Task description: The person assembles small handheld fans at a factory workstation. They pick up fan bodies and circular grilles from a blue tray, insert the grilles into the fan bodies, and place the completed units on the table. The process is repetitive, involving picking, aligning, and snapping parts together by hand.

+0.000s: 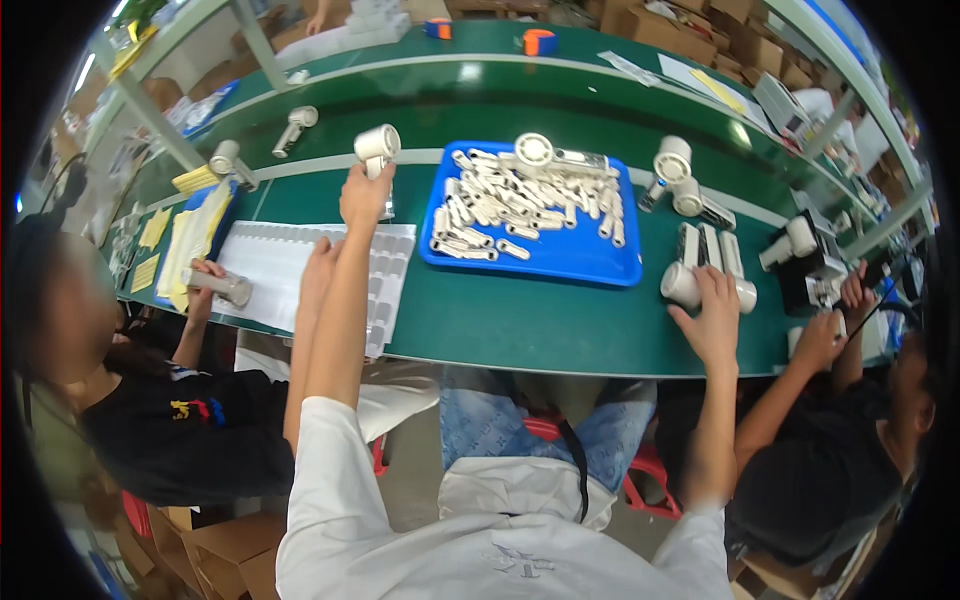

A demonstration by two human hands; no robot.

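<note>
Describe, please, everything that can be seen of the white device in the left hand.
The white device looks like smooth plastic: a thick, round, drum-like head on a slimmer handle. The left hand grips the handle, head beyond the fingers. It is left of the blue tray; whether it touches the green table is unclear.

Back shelf [482, 46]: two orange-and-blue rolls [540, 42], set apart
Behind it: cardboard boxes [655, 34], piled
Left: yellow sheets [198, 236] in blue tray [230, 213]
Seating: red stool [650, 488]
</note>
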